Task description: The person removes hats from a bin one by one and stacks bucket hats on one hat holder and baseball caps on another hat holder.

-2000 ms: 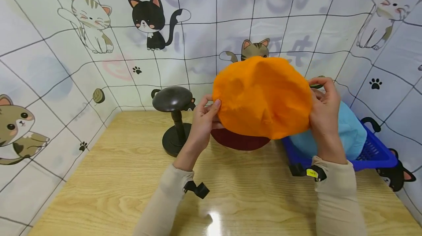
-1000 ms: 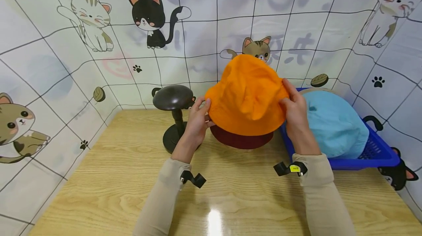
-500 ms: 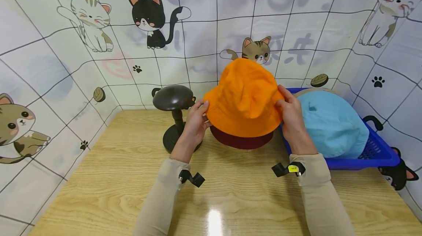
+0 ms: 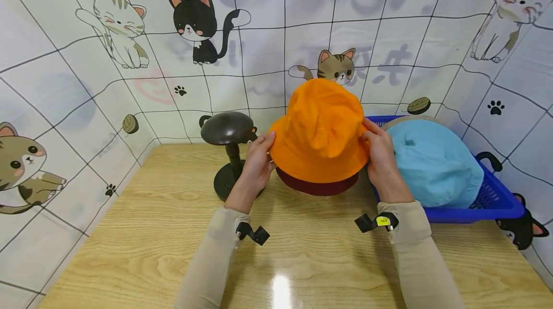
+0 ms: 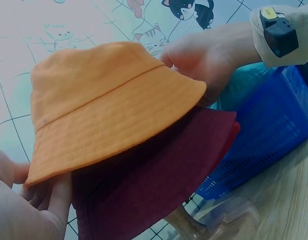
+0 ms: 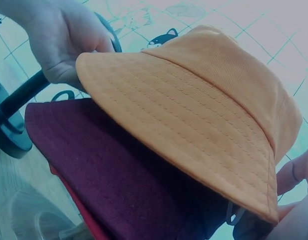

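An orange bucket hat (image 4: 321, 131) is held crown up between both hands. My left hand (image 4: 256, 162) pinches its brim on the left, thumb on top. My right hand (image 4: 382, 158) grips the opposite side of the brim. Directly beneath is a maroon bucket hat (image 5: 154, 175), its brim showing below the orange one. In both wrist views the orange hat sits over the maroon crown, tilted, with its brim raised off the maroon brim. A red edge (image 6: 76, 197) peeks out under the maroon brim.
A stand with a clear base (image 5: 233, 220) is under the maroon hat. To the left is a black hat stand (image 4: 226, 129) with a domed top. At right, a blue basket (image 4: 475, 214) holds a light blue hat (image 4: 436, 165) and something beige. A cat-print sheet (image 4: 268, 11) hangs behind.
The orange hat has turned crown up, shifted left and come down over the maroon hat. My right hand moved left with it, away from the basket; over the last half second it sank slightly.
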{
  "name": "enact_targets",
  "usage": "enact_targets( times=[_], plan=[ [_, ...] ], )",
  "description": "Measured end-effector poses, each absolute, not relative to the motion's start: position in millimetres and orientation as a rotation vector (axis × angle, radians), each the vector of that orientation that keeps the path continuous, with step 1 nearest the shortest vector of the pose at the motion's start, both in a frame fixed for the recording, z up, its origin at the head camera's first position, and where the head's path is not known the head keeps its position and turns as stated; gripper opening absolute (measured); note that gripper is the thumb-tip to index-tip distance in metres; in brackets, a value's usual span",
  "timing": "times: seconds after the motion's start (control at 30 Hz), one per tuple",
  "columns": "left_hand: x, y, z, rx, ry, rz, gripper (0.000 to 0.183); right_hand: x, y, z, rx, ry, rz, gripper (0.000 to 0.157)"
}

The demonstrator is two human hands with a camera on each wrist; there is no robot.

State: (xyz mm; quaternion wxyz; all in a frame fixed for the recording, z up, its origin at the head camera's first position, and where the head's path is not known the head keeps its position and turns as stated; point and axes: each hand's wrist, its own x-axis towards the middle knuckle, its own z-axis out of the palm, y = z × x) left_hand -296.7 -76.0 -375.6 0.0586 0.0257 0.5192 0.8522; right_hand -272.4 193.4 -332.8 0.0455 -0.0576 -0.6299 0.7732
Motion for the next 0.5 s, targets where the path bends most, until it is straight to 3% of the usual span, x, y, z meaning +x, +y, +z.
enact_targets(
  times=[0.23, 0.5],
  plan=[
    [-297.9, -76.7, -377.5, 0.02, 1.674, 2.503, 0.031, -273.4, 194.7, -333.8, -0.239, -1.896, 2.439, 0.063],
    [-299.4, -78.2, -378.0, -0.043, 1.668, 2.51, 0.025, -273.5, 195.3, -334.9, -0.263, -1.875, 2.503, 0.065]
  ],
)
